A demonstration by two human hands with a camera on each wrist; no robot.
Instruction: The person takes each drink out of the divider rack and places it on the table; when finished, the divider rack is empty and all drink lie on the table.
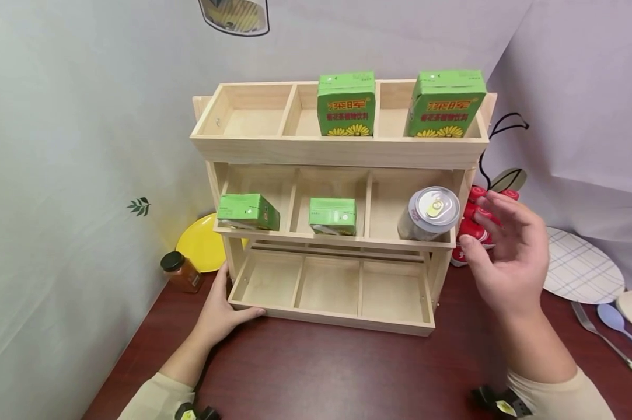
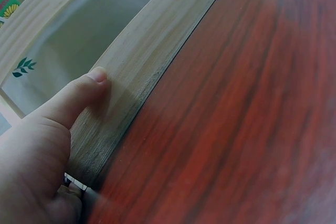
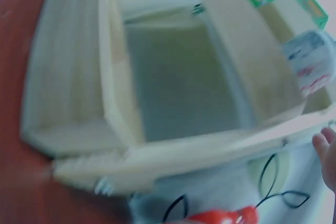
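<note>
A three-tier wooden shelf rack [image 1: 342, 153] stands on the table. My left hand [image 1: 218, 318] grips its lower left corner, the thumb lying along the front board [image 2: 142, 51] and the other fingers round the side, mostly hidden. My right hand [image 1: 512, 262] is raised beside the rack's right side, fingers loosely bent and holding nothing. Nearest to it is a silver drink can [image 1: 430, 214] in the middle tier's right compartment. Green drink cartons stand in the top tier's middle [image 1: 346, 105] and right [image 1: 446, 105] compartments. Smaller-looking green cartons [image 1: 332, 216] occupy the middle tier's left and middle compartments.
Left of the rack are a jar with a dark lid [image 1: 181, 272] and a yellow plate [image 1: 202, 245]. Several red bottles [image 1: 473, 224] stand behind its right side. A checked white plate [image 1: 583, 265], a fork [image 1: 604, 338] and a blue spoon [image 1: 611, 317] lie at the right.
</note>
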